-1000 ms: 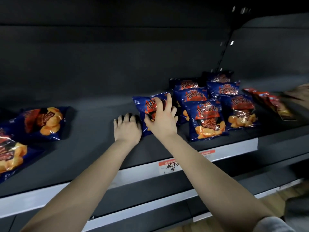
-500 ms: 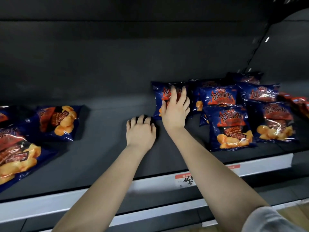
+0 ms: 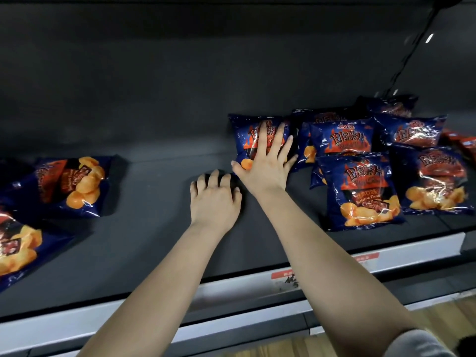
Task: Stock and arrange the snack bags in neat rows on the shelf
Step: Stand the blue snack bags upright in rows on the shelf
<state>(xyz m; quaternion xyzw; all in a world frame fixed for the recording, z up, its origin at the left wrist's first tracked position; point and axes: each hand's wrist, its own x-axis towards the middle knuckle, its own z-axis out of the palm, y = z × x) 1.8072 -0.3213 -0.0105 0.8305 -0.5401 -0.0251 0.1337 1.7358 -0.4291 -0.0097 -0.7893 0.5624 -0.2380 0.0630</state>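
Nearest: grey sleeve at the right forearm, with a strip of wooden floor below the hands. Pale front rail of the shelf, carrying a red-and-white price tag between the two forearms.

Dark shelf. Left hand: knuckles up, fingers loosely bent, tips down on the bare shelf, holding nothing. Right hand: just beyond and right of the left hand, nearly touching it. It lies flat and wide, fingers straight and spread, palm pressing on the lower half of a blue snack bag. That bag lies face up, top edge towards the back wall.

Right of the right hand: a cluster of the same blue bags, lying flat and overlapping in rough rows. Front bag is nearest the rail, with a second front bag just beside it. Behind these are a middle bag and another, plus a rear bag, dim against the back. Red packets sit at the far right edge, partly cut off.

Left of the left hand, well apart: a blue bag lying askew, and another nearer the rail, cut by the frame edge.

Farthest: dark back wall.
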